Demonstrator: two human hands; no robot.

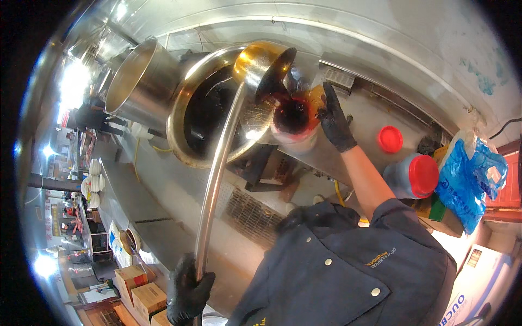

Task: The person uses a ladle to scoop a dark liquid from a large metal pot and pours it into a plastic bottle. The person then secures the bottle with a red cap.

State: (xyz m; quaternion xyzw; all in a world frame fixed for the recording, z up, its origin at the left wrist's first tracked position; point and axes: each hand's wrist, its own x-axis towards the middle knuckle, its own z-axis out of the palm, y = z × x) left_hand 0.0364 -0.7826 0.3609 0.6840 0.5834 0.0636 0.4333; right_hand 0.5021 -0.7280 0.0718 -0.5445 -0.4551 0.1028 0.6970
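Observation:
My black-gloved left hand [188, 291] grips the long steel handle of a large ladle [261, 67]. The ladle's bowl hangs tipped over a whitish plastic bucket [294, 142], and dark reddish liquid [291, 116] shows in the bucket's mouth. Just left of the bucket stands a wide metal pot [179, 140] holding dark liquid [210, 110]. At the bucket's far right side, my gloved right hand [336, 118] touches an amber translucent piece [314, 98] by the rim. Whether its fingers clasp that piece cannot be made out.
A tall steel stockpot [138, 77] stands beyond the wide pot. Right of me are a red lid [390, 139], a red-lidded bucket [422, 176] and a blue plastic bag [469, 179]. A floor grate [255, 214], cardboard boxes [149, 299] and a distant person [96, 116] lie leftward.

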